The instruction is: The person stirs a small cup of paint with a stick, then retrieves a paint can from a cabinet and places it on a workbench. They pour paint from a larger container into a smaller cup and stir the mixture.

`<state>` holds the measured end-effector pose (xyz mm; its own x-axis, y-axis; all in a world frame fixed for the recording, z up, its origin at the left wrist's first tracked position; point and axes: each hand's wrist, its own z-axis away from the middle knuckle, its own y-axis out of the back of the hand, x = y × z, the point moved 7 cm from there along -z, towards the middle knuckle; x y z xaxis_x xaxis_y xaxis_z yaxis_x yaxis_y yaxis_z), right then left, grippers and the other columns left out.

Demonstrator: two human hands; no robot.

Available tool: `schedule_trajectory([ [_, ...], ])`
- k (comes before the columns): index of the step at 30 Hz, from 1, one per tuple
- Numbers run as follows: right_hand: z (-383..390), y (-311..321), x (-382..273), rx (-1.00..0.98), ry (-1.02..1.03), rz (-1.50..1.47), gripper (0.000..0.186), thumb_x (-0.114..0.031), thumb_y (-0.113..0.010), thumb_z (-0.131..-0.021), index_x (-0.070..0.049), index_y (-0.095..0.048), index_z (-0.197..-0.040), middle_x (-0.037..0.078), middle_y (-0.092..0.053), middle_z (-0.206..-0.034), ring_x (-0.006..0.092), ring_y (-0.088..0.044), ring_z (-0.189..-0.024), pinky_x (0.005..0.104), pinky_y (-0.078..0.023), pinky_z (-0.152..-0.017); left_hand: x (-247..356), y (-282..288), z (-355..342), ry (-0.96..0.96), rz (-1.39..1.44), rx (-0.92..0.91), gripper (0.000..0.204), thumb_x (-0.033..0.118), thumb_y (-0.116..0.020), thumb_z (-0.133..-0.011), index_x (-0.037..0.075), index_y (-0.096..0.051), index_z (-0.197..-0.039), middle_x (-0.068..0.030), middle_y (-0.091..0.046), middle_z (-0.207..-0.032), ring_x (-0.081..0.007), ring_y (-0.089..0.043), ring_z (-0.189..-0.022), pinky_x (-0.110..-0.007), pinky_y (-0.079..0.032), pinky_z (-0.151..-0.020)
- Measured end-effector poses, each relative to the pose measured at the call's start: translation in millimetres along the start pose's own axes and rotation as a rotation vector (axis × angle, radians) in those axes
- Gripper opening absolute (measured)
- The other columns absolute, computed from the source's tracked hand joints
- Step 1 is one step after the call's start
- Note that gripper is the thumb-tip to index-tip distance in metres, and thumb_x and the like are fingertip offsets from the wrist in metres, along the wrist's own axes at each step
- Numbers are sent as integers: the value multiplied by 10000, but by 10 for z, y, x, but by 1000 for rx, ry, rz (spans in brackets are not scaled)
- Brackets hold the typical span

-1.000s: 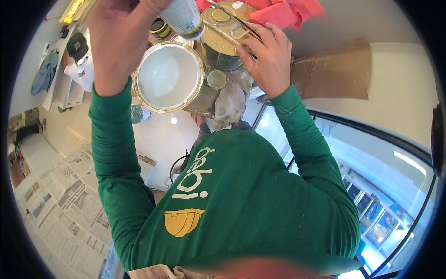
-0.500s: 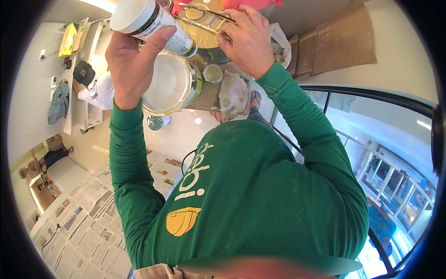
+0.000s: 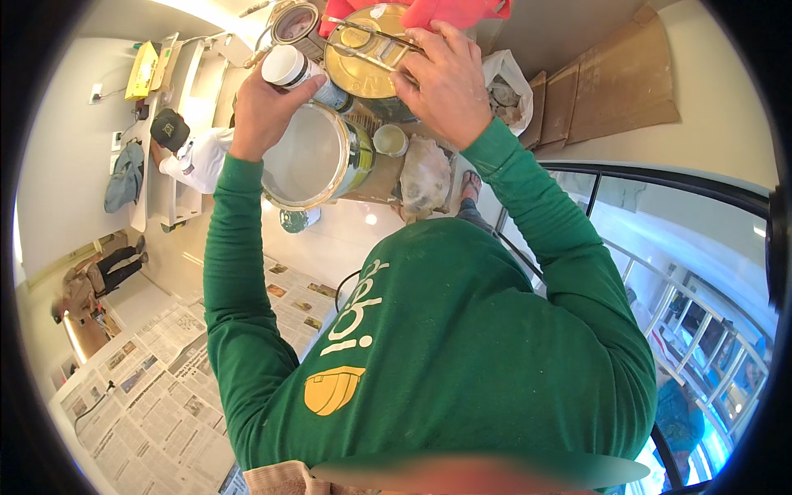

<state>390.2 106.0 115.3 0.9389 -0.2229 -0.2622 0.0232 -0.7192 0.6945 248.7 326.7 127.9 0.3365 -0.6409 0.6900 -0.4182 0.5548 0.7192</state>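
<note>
My left hand [image 3: 268,115] is closed around a white cylindrical container [image 3: 285,68] with a black band and a printed label. I hold it tilted, just beyond the big white bucket [image 3: 346,153], whose inside looks pale. To the right, a gold-topped metal can [image 3: 371,87] has a round yellowish cap. Across its top lies a thin pale frame-like tool [image 3: 363,56] with a dark rod. The fingers of my right hand [image 3: 445,87] close on the right end of this tool. Its exact kind is unclear.
A small pale cup [image 3: 390,142] and a plastic-wrapped bundle [image 3: 425,175] stand nearer me. Behind are an open can [image 3: 294,25] and red cloth [image 3: 462,10]. Cardboard [image 3: 619,78] leans at right; newspaper [image 3: 157,404] covers a surface at left. A person in white [image 3: 198,157] works at left.
My left hand has lowered the white container away from me and slightly right; it looks smaller, and the open can behind it now shows. My right hand stays at the tool.
</note>
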Motion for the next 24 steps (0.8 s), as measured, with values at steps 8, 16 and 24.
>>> schedule_trajectory([
  [8,55,-22,-52,11,28,-32,362,-357,-853,-886,-141,-772,-1165,90,-641,-1456,383,-504,-1430,546,-450,-1101,214,120,-16,-80,-48,-40,456,350,-910,-913,5,-769,-1176,-90,-841,-1022,-176,-798,-941,-356,-609,-866],
  [16,184,-230,-210,-1,113,-152,356,-242,-910,-842,-174,-764,-1160,112,-615,-1483,437,-463,-1490,580,-464,-1182,237,60,65,-81,-33,9,433,349,-902,-930,17,-773,-1177,-79,-839,-1023,-167,-785,-928,-346,-605,-861],
  [24,200,-296,-211,7,87,-181,294,-187,-903,-848,-145,-772,-1108,125,-642,-1441,449,-477,-1493,566,-467,-1200,284,26,122,-64,-58,44,454,374,-920,-908,20,-782,-1158,-87,-846,-1023,-185,-806,-913,-362,-616,-846],
])
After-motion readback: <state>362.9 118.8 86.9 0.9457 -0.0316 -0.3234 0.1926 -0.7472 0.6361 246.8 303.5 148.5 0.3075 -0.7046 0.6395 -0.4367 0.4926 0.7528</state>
